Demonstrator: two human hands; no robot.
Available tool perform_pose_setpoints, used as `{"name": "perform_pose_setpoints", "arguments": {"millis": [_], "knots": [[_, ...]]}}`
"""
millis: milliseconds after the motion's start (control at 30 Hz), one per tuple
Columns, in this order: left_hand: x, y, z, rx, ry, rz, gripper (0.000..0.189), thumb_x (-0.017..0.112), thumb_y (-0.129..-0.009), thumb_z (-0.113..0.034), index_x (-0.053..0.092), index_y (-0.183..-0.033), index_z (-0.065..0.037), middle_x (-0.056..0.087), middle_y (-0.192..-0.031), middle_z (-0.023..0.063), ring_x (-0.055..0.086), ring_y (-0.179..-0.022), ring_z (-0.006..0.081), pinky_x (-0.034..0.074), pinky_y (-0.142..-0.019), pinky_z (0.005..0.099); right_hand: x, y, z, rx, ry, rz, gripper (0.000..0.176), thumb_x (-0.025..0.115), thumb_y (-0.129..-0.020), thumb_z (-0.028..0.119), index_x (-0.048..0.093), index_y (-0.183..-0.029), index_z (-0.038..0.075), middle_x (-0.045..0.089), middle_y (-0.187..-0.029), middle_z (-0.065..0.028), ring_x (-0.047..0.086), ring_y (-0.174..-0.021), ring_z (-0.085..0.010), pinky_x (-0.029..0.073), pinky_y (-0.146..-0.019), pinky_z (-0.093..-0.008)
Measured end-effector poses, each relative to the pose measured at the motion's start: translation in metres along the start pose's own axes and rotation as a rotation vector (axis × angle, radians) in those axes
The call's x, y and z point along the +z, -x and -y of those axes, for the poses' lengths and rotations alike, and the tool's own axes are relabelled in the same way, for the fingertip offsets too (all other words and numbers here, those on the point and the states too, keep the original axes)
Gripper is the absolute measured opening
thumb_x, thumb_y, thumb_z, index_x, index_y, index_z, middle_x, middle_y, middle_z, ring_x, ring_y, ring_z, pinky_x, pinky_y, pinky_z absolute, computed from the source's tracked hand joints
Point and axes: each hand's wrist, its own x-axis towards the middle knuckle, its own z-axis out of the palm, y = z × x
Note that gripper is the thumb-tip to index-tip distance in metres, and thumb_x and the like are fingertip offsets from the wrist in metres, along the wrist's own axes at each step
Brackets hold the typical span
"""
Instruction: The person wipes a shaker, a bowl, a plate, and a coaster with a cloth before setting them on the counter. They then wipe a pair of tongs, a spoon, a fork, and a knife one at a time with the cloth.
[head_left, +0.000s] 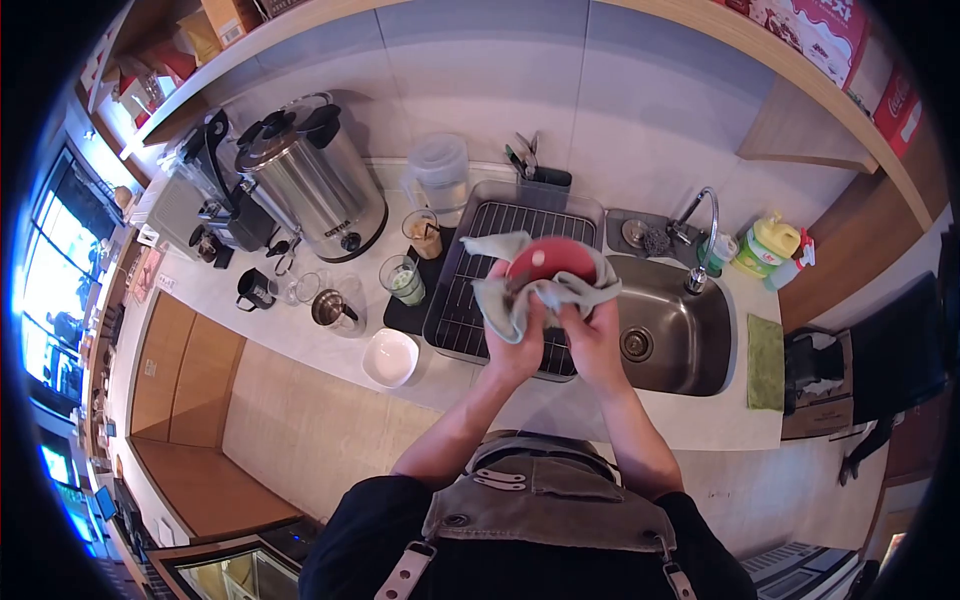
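- Centre of frame: red bowl (545, 260) sits just above the fingers, wrapped in grey cloth (497, 300);
- left hand (517, 345) and right hand (596, 342): fingers curled, pinching the cloth.

Pale wall (500, 70), wooden shelf (215, 65) — windows (50, 270) left.

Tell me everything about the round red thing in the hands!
It is a round red dish with a white spot, smooth-looking, maybe a bowl or cup. A grey cloth wraps its lower part; the left hand and right hand grip it through the cloth. It is held above the wire rack, beside the sink.
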Motion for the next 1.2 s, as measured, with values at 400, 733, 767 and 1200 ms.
{"name": "perform_pose_setpoints", "arguments": {"millis": [400, 733, 767, 1200], "knots": [[-0.014, -0.016, -0.044, -0.063, -0.126, 0.52, 0.018, 0.065, -0.094, -0.019, 0.062, -0.104, -0.004, 0.064, -0.087, 0.0096, 0.063, -0.077, 0.0206, 0.051, -0.072, 0.0333, -0.061, 0.045, 0.016, -0.178, 0.552, -0.064, 0.033, 0.066, -0.089, 0.009, 0.062, -0.119, -0.003, 0.067, -0.113, -0.0123, 0.064, -0.102, -0.0212, 0.049, -0.09, -0.0358], [-0.016, 0.022, -0.054, -0.296, -0.279, 0.534, 0.023, 0.058, -0.101, -0.024, 0.056, -0.113, -0.005, 0.067, -0.101, 0.0098, 0.067, -0.09, 0.0218, 0.05, -0.074, 0.0364, -0.051, 0.055, 0.044, -0.013, 0.452, 0.148, 0.059, 0.07, -0.089, 0.02, 0.047, -0.135, -0.008, 0.056, -0.131, -0.0205, 0.056, -0.12, -0.0271, 0.044, -0.101, -0.0395], [-0.009, 0.03, -0.061, -0.252, -0.189, 0.471, 0.026, 0.058, -0.101, -0.023, 0.052, -0.12, -0.005, 0.066, -0.106, 0.0107, 0.066, -0.095, 0.0216, 0.05, -0.079, 0.0357, -0.068, 0.053, 0.039, -0.039, 0.473, 0.105, 0.058, 0.069, -0.089, 0.02, 0.047, -0.135, -0.008, 0.056, -0.131, -0.0206, 0.056, -0.119, -0.0275, 0.044, -0.1, -0.0395], [0.022, 0.021, -0.127, -0.09, -0.212, 0.743, 0.045, 0.066, -0.095, -0.026, 0.049, -0.131, -0.006, 0.065, -0.101, 0.0116, 0.067, -0.09, 0.0271, 0.051, -0.081, 0.0347, -0.128, 0.083, 0.066, 0.098, 0.707, 0.515, 0.046, 0.067, -0.089, 0.016, 0.051, -0.125, -0.006, 0.061, -0.115, -0.0235, 0.066, -0.09, -0.0354, 0.05, -0.086, -0.0477]]}}
